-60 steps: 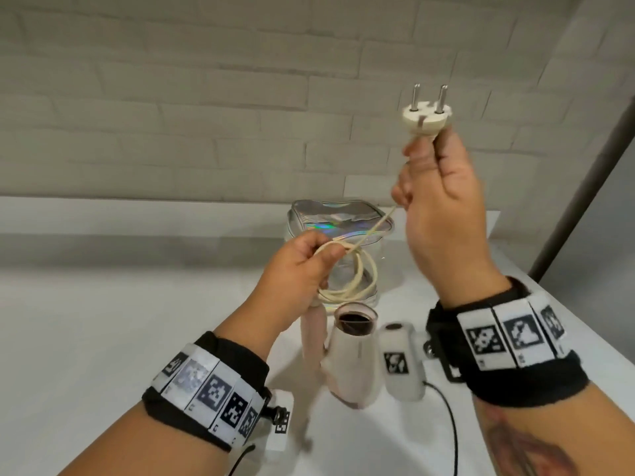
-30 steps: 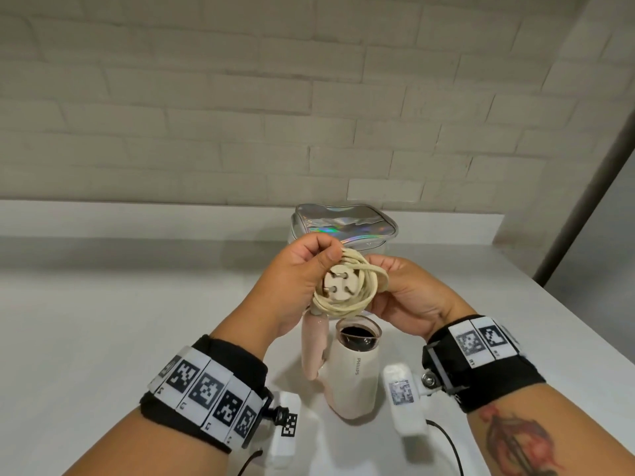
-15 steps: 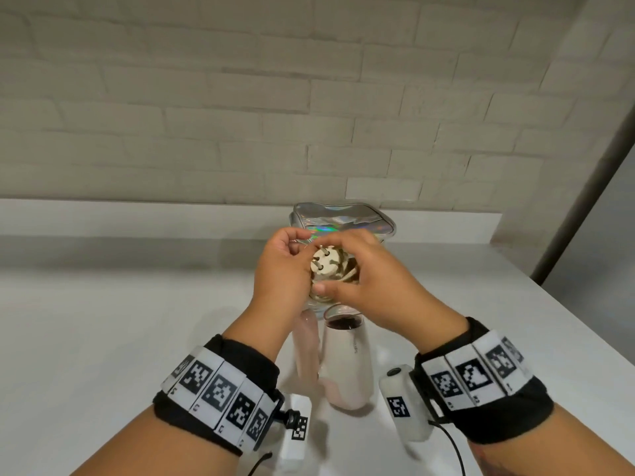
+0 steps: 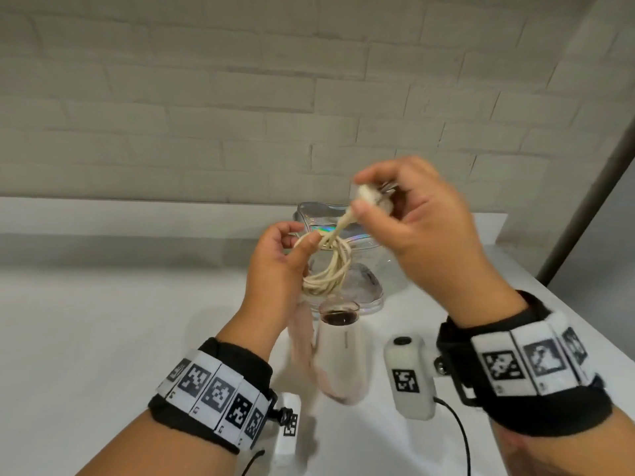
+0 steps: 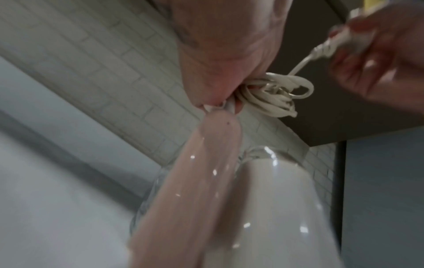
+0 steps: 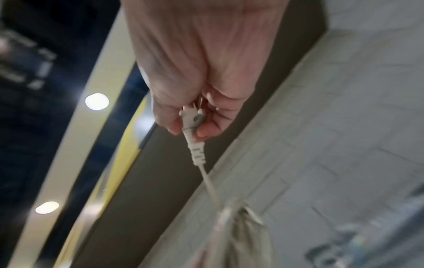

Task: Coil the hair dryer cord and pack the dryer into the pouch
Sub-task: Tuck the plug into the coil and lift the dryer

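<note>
**Cord bundle held above the dryer, plug pinched**

The coiled cord [image 4: 326,269] is held by the left hand [image 4: 278,266], whose thumb and fingers are curled round the loops at the top of the bundle; the loops are seen hanging just above the hair dryer [image 4: 338,355]. In the left wrist view the same bundle [image 5: 273,96] is seen pressed against the left hand [image 5: 224,45], right at the tip of the dryer's pink handle [image 5: 190,181]. The plug [image 4: 369,197] is pinched between thumb and fingers of the right hand [image 4: 422,228], up and to the right of the dryer, with a short stretch of cord drawn taut down to the bundle. In the right wrist view the plug [image 6: 191,117] is gripped with its pins pointing into the palm of the right hand [image 6: 201,59]. The dryer is stood on the white table [image 4: 103,338], nozzle up, its handle folded alongside the body. The shiny pouch [image 4: 347,235] is placed just behind the dryer, near the brick wall [image 4: 240,97].
</note>
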Available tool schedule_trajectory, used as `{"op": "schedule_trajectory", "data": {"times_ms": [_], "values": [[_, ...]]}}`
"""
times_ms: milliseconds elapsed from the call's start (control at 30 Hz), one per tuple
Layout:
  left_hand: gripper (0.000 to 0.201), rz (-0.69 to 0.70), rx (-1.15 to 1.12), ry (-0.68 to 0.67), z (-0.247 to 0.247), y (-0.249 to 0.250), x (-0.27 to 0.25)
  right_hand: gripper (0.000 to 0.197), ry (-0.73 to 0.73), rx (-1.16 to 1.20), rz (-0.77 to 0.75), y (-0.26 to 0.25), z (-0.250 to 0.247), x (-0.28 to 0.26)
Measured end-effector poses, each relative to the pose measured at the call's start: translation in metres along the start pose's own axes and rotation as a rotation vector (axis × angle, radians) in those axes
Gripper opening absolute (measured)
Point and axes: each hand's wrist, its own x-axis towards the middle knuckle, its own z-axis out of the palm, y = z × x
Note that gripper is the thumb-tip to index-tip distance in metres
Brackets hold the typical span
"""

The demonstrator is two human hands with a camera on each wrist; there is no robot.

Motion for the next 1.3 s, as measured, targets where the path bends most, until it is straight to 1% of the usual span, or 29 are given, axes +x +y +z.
{"op": "schedule_trajectory", "data": {"times_ms": [33,67,100,167,233,300,367,400,467,533,633,700,800,866,1033,1066,1133,1200,1233,1300], "values": [[0.017,0.027,-0.005,-0.004,-0.003,0.002,0.004,0.016,0.068,0.146,0.093,0.008,-0.006,0.000],[0.019,0.037,-0.017,-0.012,-0.005,0.004,0.008,0.016,0.103,0.204,0.181,0.020,-0.009,-0.004],[0.021,0.040,-0.039,-0.017,-0.008,0.005,0.011,0.016,0.089,0.163,0.251,0.033,-0.009,-0.009],[0.025,0.035,-0.094,-0.018,-0.010,0.005,0.013,0.018,-0.067,0.026,0.353,0.060,-0.007,-0.027],[0.028,0.017,-0.098,-0.021,-0.008,0.000,0.012,0.026,-0.217,0.022,0.413,0.077,-0.001,-0.045],[0.030,0.010,-0.073,-0.039,-0.005,-0.005,0.008,0.036,-0.320,-0.021,0.388,0.084,0.005,-0.055],[0.032,0.012,-0.065,-0.058,-0.002,-0.005,0.007,0.046,-0.439,-0.064,0.364,0.079,0.011,-0.058],[0.034,0.023,-0.063,-0.075,-0.001,-0.004,0.006,0.051,-0.500,-0.016,0.376,0.075,0.015,-0.059],[0.037,0.051,-0.039,-0.132,0.002,0.000,0.004,0.056,-0.559,0.199,0.452,0.065,0.024,-0.061],[0.039,0.071,-0.005,-0.180,0.003,0.002,0.002,0.054,-0.532,0.301,0.507,0.063,0.032,-0.063],[0.042,0.074,-0.022,-0.178,-0.001,0.000,0.001,0.030,-0.424,0.316,0.595,0.070,0.036,-0.064],[0.046,0.061,-0.065,-0.195,-0.006,-0.002,-0.001,0.018,-0.357,0.346,0.649,0.073,0.035,-0.065],[0.060,0.033,-0.099,-0.300,-0.014,-0.009,-0.005,0.015,-0.325,0.488,0.677,0.076,0.035,-0.068],[0.064,0.017,-0.086,-0.363,-0.019,-0.018,-0.008,0.013,-0.293,0.563,0.697,0.080,0.037,-0.070],[0.069,-0.093,0.083,-0.400,-0.027,-0.050,-0.021,0.012,-0.174,0.727,0.816,0.088,0.041,-0.074],[0.066,-0.112,0.093,-0.409,-0.025,-0.054,-0.023,0.012,-0.146,0.773,0.838,0.089,0.041,-0.074],[0.050,-0.123,0.110,-0.393,-0.020,-0.055,-0.022,0.013,-0.102,0.841,0.862,0.089,0.042,-0.073],[0.027,-0.077,0.186,-0.371,-0.017,-0.050,-0.017,0.015,-0.085,0.861,0.861,0.090,0.042,-0.072],[0.019,-0.050,0.238,-0.384,-0.015,-0.045,-0.015,0.017,-0.081,0.858,0.861,0.088,0.042,-0.071],[0.013,-0.008,0.304,-0.412,-0.011,-0.038,-0.014,0.016,-0.052,0.818,0.871,0.088,0.041,-0.069]]}}
